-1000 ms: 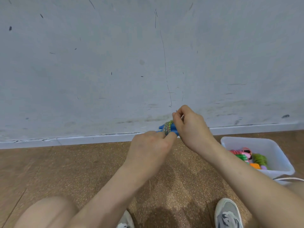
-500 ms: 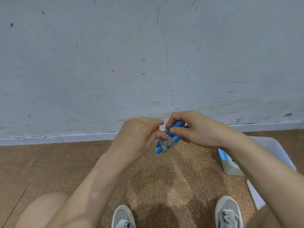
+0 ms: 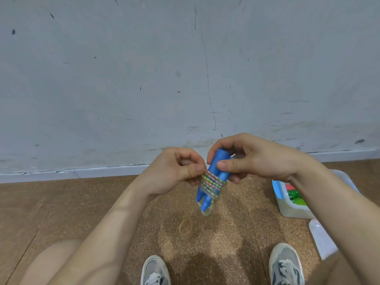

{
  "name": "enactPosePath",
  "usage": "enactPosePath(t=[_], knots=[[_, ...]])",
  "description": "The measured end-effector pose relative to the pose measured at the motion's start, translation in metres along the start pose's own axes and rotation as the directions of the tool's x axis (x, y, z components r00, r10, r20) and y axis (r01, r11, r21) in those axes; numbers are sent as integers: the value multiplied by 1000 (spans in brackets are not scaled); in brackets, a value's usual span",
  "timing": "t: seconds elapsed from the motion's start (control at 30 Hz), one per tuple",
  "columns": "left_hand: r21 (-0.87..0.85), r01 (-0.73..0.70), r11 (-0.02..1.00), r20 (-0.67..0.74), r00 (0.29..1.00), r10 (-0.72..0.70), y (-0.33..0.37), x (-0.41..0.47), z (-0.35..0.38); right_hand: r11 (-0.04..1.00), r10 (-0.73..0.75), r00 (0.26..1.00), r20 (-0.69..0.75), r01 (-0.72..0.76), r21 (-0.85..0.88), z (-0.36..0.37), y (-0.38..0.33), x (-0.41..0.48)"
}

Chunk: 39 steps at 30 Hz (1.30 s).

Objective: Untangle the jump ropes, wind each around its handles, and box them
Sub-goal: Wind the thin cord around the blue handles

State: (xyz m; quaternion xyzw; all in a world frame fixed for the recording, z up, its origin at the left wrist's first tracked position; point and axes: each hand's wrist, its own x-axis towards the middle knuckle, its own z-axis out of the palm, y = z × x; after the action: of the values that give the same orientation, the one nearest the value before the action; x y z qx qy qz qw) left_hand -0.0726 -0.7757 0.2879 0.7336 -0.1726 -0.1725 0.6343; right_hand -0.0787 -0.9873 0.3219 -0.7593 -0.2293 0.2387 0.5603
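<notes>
Looking down through the head view at two hands raised before a grey scuffed wall point(image 3: 144, 79) and above a brown speckled cork floor point(image 3: 72, 202). Grips the pair of blue plastic jump-rope handles point(image 3: 216, 167) in the right hand point(image 3: 261, 159), thumb laid across the front and fingers curled behind, probably to press both handles side by side so that the winding does not slip. Pinches with the left hand point(image 3: 174, 173), thumb against forefinger, at the upper edge of the multicoloured braided cord point(image 3: 212, 183), seemingly to hold the last turn tight or to tuck the end; cannot tell which.

Shows the cord as several close turns around the middle of the handles, pink, yellow and green, with a short pale loop hanging under the tapered lower tips. Hangs tilted in the air, well above the floor, touching only the hands.

Leaves the white translucent plastic box point(image 3: 287, 210) on the floor to the right, partly behind the right forearm, with green and red pieces inside, and a white lid point(image 3: 320, 237) near it. Seems close to the end of the winding step, with boxing not yet done.
</notes>
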Motion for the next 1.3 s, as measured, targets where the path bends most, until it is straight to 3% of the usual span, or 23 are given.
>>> enactPosePath(t=[0.17, 0.27, 0.37, 0.47, 0.53, 0.6, 0.67, 0.7, 0.73, 0.77, 0.83, 0.9, 0.93, 1.1, 1.3], knots=[[-200, -18, 980, -49, 999, 9, -17, 6, 11, 935, -87, 995, 45, 66, 348, 1, 11, 3], [-366, 51, 929, -96, 991, -92, -14, 8, 23, 843, -125, 992, 2, 105, 528, 2, 19, 9], [-579, 78, 811, -152, 968, -201, -10, 14, 29, 779, -93, 991, -100, 135, 613, 9, 20, 14], [-681, -25, 732, -197, 969, -150, -15, 16, 33, 695, 5, 970, -245, 173, 698, 21, 16, 20], [-674, -80, 734, -265, 954, -140, -20, 16, 38, 620, 94, 926, -366, 233, 749, 27, 15, 25], [-478, -76, 875, -366, 923, -120, -23, 15, 46, 600, 162, 864, -476, 297, 743, 29, 15, 28], [8, -16, 1000, -456, 890, 18, -27, 13, 52, 658, 188, 799, -571, 329, 677, 28, 17, 30], [306, 30, 951, -438, 892, 113, -27, 10, 55, 743, 178, 762, -623, 311, 592, 27, 18, 30], [549, 51, 834, -384, 902, 197, -27, 6, 56, 853, 142, 723, -677, 257, 454, 25, 19, 30], [705, 62, 706, -331, 910, 250, -23, 3, 56, 941, 89, 689, -719, 178, 286, 23, 22, 30], [912, 82, 403, -236, 907, 349, -14, 0, 50, 999, -39, 663, -748, 39, -17, 23, 27, 32], [988, 93, 122, -137, 894, 426, -7, -4, 46, 981, -134, 681, -720, -12, -195, 27, 33, 35], [993, 88, 76, -113, 884, 453, -5, -6, 45, 971, -157, 688, -708, -24, -239, 29, 34, 36], [997, -65, 51, 26, 835, 549, -8, -6, 31, 957, -87, 710, -699, -135, -257, 19, 32, 36], [980, -149, 130, 59, 848, 527, -15, -3, 16, 883, -73, 846, -529, -192, -428, 17, 29, 33]])
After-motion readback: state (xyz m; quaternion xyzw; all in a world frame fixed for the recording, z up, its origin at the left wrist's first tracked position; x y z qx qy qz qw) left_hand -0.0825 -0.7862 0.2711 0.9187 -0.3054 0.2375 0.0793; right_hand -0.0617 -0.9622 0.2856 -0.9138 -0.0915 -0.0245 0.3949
